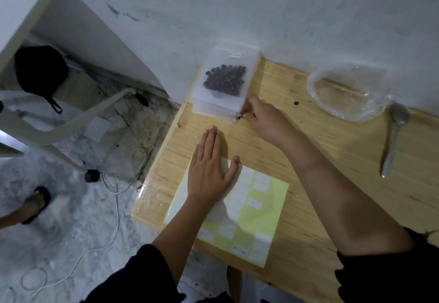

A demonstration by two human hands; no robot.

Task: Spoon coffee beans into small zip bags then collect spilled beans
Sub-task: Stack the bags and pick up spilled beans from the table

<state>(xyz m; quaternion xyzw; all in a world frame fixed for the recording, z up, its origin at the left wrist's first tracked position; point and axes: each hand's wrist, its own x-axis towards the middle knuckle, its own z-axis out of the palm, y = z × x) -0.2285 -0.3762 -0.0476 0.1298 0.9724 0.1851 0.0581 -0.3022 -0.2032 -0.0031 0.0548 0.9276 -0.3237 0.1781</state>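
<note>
Pale wooden table, visible grain. Frosted flat zip bags are stacked at the far left corner by the wall; the top bag holds a clump of dark round coffee beans. One stray bean lies by the clear crinkly plastic bowl. A metal spoon lies to the right. Left hand lies flat, fingers straight, on the yellow-green label sheet, near the stack. Right hand has its fingers curled at the stack's near right corner; cannot tell if it holds anything.

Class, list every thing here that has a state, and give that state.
Top bag: filled with beans, flat on stack.
Bowl: looks empty.
Spoon: empty, lying on table.
Stray bean: loose on table.
Left hand: flat, pressing label sheet.
Right hand: fingers curled at stack's corner; grip unclear.
</note>
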